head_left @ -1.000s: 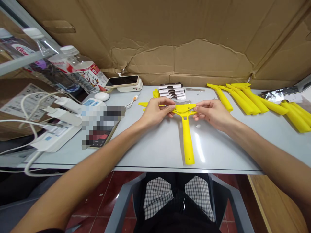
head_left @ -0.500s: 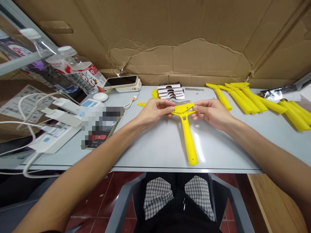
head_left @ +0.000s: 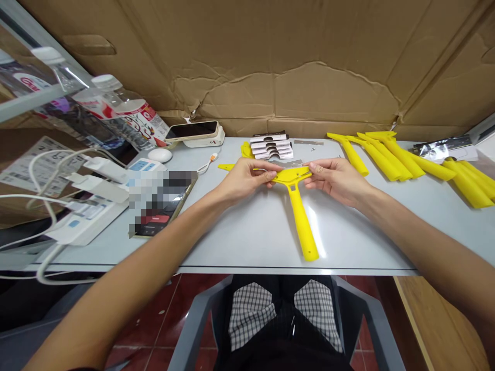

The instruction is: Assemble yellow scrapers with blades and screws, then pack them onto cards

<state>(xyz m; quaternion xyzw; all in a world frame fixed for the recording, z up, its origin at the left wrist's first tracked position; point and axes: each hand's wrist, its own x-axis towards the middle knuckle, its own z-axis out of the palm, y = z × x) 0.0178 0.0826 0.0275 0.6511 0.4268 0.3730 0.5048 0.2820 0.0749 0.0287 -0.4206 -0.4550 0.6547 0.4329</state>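
Note:
A yellow T-shaped scraper [head_left: 301, 216] stretches between my hands, its handle pointing toward me over the table's front edge. My left hand [head_left: 249, 180] pinches the left end of its head. At the right end, the thumb and fingers of my right hand [head_left: 334, 178] are closed on the head. A flat yellow plate [head_left: 291, 175] lies over the head, lined up with it. Just behind sits a loose metal blade [head_left: 291, 164], partly hidden. Black-and-white blade packs [head_left: 273, 147] are stacked farther back.
Several yellow scraper handles [head_left: 377, 154] lie at the back right, with two more [head_left: 469, 180] at the far right. On the left are a phone [head_left: 166, 206], a power strip [head_left: 88, 219] with cables, a white mouse [head_left: 160, 155] and bottles [head_left: 135, 116]. Cardboard [head_left: 247, 62] stands behind.
The yellow plate, tilted upward at its right end before, has come down in line with the scraper head. The handle's lower end has swung slightly right. Both hands keep their grip.

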